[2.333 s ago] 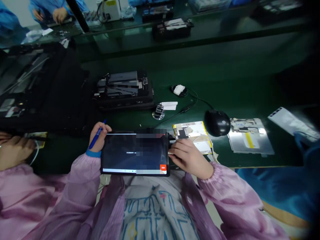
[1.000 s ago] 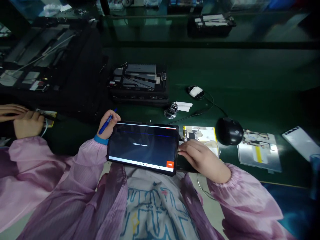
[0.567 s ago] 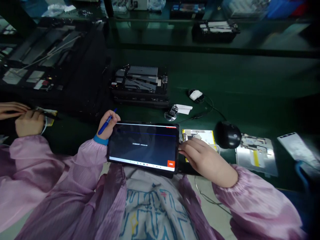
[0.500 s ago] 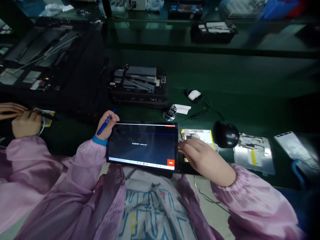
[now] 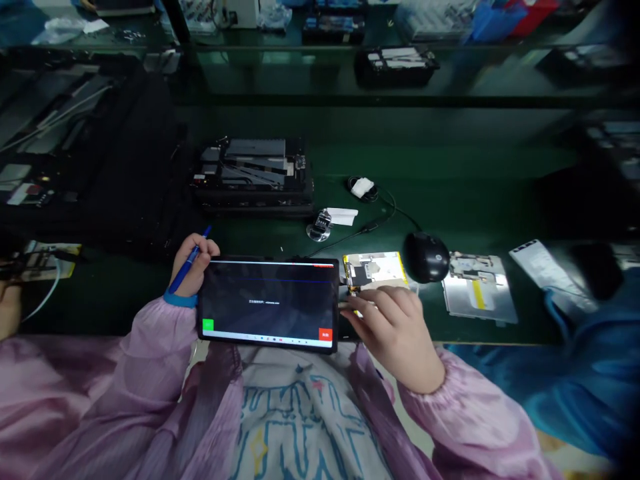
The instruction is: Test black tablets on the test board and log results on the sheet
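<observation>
"Black glass, black rim. How does the tablet (image 5: 270, 303) look on your feed?"

"From my desk I see a flat, glossy oblong, screen up: pale strips top and bottom, small white text, a green block (image 5: 207, 325) lower left, a red block (image 5: 325, 335) lower right."

"Where is it?"

"At the near edge of the bench (image 5: 480, 180), between both hands."

"And the fingers?"

"The left hand (image 5: 193, 275) curls round a slim blue pen (image 5: 182, 274) at the upper left corner. The right hand (image 5: 395, 327) pinches a small pale piece (image 5: 343, 305) at the right edge; I can't tell what."

"Textures?"

"Smooth green bench, rounded shiny mouse (image 5: 427, 257), silvery metal plate (image 5: 463, 303), crinkled pink sleeve (image 5: 475, 407)."
</observation>
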A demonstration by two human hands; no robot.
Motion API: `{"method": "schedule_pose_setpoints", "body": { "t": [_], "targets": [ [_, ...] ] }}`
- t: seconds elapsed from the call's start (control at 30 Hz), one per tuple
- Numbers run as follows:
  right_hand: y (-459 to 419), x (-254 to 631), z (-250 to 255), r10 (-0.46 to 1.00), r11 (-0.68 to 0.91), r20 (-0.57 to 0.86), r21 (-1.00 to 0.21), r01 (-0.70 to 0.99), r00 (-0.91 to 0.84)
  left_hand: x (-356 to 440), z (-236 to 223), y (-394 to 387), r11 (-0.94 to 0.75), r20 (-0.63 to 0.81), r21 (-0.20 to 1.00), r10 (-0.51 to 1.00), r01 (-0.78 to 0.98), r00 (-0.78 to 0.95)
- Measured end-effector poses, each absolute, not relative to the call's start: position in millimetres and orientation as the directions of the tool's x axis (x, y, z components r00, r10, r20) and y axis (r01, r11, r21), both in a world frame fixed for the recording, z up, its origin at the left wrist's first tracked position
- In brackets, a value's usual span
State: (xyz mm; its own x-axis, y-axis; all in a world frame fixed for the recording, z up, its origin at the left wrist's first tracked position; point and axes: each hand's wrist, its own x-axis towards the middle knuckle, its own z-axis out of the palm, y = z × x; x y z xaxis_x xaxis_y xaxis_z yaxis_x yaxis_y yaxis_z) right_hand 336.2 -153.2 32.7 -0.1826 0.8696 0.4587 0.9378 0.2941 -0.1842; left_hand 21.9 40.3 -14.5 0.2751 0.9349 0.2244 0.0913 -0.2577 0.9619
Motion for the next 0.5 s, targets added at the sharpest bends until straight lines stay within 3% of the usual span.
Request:
{"method": "schedule_pose_setpoints", "body": {
  "t": [0.1,0.2,0.33,0.5],
  "targets": [
    [-170,326,23,0.902,0.155,0.432,-0.348,0.924,0.012,22,-15,42,-0.248,0.214,0.966,0.923,0.067,0.32],
    [-185,316,5,0.976,0.027,0.194,-0.549,0.835,0.095,22,-17,43,-0.248,0.219,0.967,0.928,0.061,0.3],
    [-186,302,-12,0.997,-0.054,0.011,-0.654,0.755,0.08,21,-10,41,-0.275,0.262,0.961,0.927,0.013,0.268],
    [-168,295,-13,0.999,-0.046,-0.016,-0.724,0.688,0.049,18,6,39,-0.29,0.282,0.957,0.935,0.006,0.216]
  ]
}}
